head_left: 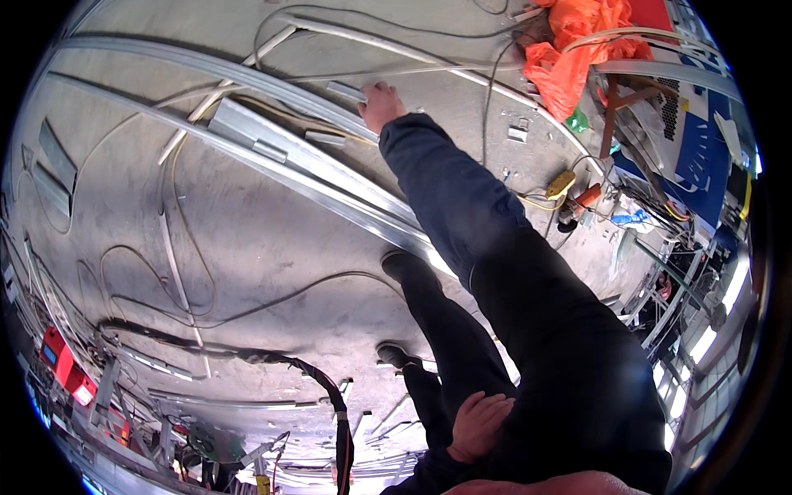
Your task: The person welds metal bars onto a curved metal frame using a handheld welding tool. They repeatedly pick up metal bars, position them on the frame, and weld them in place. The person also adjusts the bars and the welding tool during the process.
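Observation:
My right arm, in a dark blue sleeve, stretches far out over the floor. At its end my right hand (382,106) has its fingers bent onto the end of a short metal strip (342,90). Just below that hand run long silver metal profiles (313,106), lying side by side on the concrete. Two more short metal pieces lie near them: one (270,150) on a wide profile (235,124), another (325,139) beside it. My left hand (481,425) rests flat on my dark trouser leg, fingers extended, holding nothing.
Cables (157,268) loop across the concrete floor, with a thick black hose (322,375) near my feet. Orange plastic bags (569,58) lie at the far right. An angle grinder (580,206) and a yellow block-like object (561,184) sit right of my arm. Red machines (66,363) stand at left.

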The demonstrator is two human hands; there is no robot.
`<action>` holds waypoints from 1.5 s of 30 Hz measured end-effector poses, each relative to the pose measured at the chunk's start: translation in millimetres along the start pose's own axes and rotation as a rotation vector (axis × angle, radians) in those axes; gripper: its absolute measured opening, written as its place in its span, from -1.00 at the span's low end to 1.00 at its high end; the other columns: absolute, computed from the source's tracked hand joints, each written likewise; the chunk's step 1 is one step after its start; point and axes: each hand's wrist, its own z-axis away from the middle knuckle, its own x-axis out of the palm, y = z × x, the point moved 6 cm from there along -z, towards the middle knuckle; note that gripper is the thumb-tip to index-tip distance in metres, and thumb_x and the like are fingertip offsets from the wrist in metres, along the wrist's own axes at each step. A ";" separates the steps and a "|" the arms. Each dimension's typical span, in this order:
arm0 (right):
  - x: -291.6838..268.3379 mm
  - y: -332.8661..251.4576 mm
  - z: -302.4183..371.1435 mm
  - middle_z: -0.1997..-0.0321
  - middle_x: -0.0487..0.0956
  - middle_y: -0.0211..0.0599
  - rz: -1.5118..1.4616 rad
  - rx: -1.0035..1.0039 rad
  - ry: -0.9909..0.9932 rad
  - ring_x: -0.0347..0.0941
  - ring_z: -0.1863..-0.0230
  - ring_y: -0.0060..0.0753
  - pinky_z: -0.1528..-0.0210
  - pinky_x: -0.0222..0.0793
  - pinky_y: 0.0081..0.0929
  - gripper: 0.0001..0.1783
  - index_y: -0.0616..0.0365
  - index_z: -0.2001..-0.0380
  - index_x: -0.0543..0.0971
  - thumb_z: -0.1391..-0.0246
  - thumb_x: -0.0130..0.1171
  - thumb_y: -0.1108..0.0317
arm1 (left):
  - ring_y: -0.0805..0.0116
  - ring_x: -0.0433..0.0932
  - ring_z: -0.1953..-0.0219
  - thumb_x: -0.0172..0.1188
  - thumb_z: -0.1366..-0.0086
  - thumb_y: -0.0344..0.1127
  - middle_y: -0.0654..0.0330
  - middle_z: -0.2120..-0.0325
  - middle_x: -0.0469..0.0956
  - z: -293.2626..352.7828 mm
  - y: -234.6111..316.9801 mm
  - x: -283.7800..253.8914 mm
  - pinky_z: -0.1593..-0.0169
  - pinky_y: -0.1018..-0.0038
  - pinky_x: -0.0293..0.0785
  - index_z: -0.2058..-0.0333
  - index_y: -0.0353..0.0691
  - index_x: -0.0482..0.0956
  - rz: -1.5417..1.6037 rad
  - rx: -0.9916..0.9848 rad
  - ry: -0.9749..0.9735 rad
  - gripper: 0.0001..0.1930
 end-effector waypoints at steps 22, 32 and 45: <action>-7.1 120.8 391.4 0.03 0.60 0.02 -0.115 0.193 -0.292 0.59 -0.04 0.22 -0.07 0.53 0.07 -0.70 0.13 0.00 0.55 -0.30 0.36 0.29 | 0.35 0.71 -0.12 0.42 -0.19 -0.25 0.32 0.06 0.76 -0.2 27.7 34.1 -0.35 0.18 0.46 0.04 -0.08 0.76 -0.818 0.580 -0.040 -0.67; 30.6 101.3 385.8 -0.03 0.55 -0.02 0.291 0.021 -0.294 0.56 -0.11 0.12 -0.05 0.62 0.04 -0.61 0.11 0.01 0.50 -0.21 0.36 0.18 | 0.26 0.71 -0.16 0.37 -0.12 -0.42 0.24 0.07 0.75 30.1 -26.0 28.7 -0.40 0.11 0.48 0.16 -0.16 0.75 -0.739 0.679 0.009 -0.74; -250.0 -21.9 430.2 0.20 0.64 0.07 -0.022 -0.279 -0.630 0.62 0.12 0.28 0.10 0.52 0.15 -0.64 0.14 0.05 0.47 -0.34 0.26 0.09 | 0.21 0.70 -0.02 0.34 -0.38 -0.22 0.21 0.17 0.75 27.9 -50.8 49.7 -0.24 0.07 0.53 0.02 -0.16 0.74 -0.538 0.314 0.097 -0.74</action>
